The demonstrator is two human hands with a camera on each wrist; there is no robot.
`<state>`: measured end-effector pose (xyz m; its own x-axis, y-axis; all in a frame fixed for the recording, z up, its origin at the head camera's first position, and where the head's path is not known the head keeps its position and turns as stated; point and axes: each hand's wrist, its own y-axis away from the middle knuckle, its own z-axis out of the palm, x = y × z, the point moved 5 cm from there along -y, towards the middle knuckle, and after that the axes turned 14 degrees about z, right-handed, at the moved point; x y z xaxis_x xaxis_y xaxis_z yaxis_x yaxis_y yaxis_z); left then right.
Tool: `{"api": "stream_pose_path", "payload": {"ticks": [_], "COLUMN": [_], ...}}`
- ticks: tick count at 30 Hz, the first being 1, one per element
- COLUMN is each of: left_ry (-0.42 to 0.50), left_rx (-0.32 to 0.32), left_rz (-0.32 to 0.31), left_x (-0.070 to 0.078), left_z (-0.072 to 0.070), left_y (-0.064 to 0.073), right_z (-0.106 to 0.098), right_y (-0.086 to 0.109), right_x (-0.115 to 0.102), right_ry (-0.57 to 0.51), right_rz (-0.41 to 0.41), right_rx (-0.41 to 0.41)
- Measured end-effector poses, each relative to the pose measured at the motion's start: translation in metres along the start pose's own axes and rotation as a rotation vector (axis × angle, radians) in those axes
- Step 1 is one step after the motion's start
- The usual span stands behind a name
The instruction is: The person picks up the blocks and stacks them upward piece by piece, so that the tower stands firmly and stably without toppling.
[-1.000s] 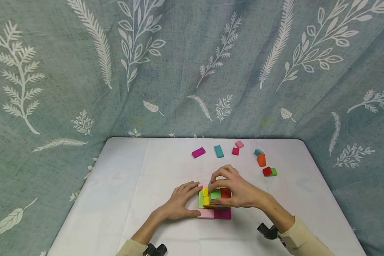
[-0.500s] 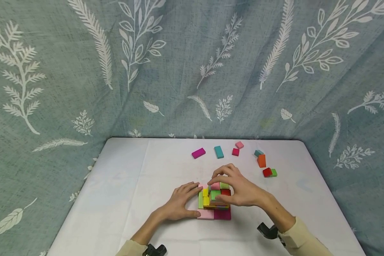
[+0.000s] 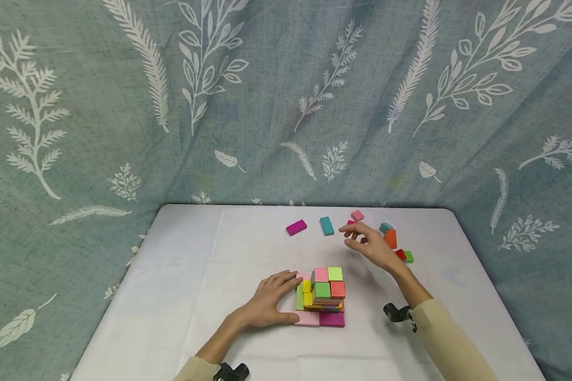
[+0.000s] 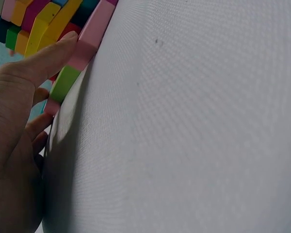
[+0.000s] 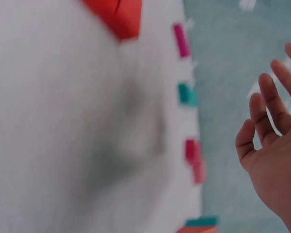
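A stepped stack of colored wooden blocks (image 3: 322, 290) stands on the table; pink, light green, green and red squares form its top. Along its left side my left hand (image 3: 267, 299) rests with fingers extended. The left wrist view shows that thumb touching a pink block (image 4: 91, 41) of the bottom layer, with fingertips by a light green block (image 4: 64, 83). Beyond the stack, my right hand (image 3: 374, 247) hovers over the table with fingers loosely bent and nothing held. It partly hides a crimson block (image 3: 351, 222). The right wrist view shows the hand (image 5: 276, 160) empty.
Loose blocks lie toward the back: a magenta block (image 3: 296, 228), a teal block (image 3: 327, 226) and a pink block (image 3: 357, 215). Farther right are an orange block (image 3: 390, 238), a smaller teal one (image 3: 385, 227), a red block (image 3: 400, 254) and a green block (image 3: 409, 256).
My right hand has left the top of the stack and moved back and right toward the loose blocks, uncovering the top squares. The left hand stays in place.
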<state>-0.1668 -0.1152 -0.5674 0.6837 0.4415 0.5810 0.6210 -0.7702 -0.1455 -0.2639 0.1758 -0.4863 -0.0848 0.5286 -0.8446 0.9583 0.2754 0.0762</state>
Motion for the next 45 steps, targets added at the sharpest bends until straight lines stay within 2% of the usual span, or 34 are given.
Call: {"api": "stream_pose_path", "payload": {"ticks": [6,10,15,25,29,36,45], "left_ry": [0.004,0.012,0.007,0.005,-0.007,-0.007,0.001], "left_rx": [-0.006,-0.008,-0.008,-0.006,-0.010,-0.018,-0.018], "left_rz": [-0.004,-0.003,0.001,0.010,0.008,-0.003,-0.001], "left_x": [0.000,0.001,0.000,0.001,0.001,0.001,0.000], "left_z": [0.001,0.001,0.001,-0.001,-0.001,0.000,0.000], "left_y": [0.000,0.001,0.002,0.001,0.001,0.000,0.000], "right_z": [-0.008,-0.009,-0.007,-0.003,-0.003,-0.002,0.001], "right_y": [-0.023,-0.033,-0.044,-0.055,-0.055,-0.056,-0.061], "right_x": [0.037,0.049,0.061,0.068,0.068,0.070,0.071], "right_ry": [0.094,0.134,0.143,0.219,0.242,0.219,0.281], "right_rz": [0.133,0.218,0.275,0.329,0.328,0.332,0.333], "right_rx": [0.078,0.098,0.093,0.119,0.124,0.129,0.149]}}
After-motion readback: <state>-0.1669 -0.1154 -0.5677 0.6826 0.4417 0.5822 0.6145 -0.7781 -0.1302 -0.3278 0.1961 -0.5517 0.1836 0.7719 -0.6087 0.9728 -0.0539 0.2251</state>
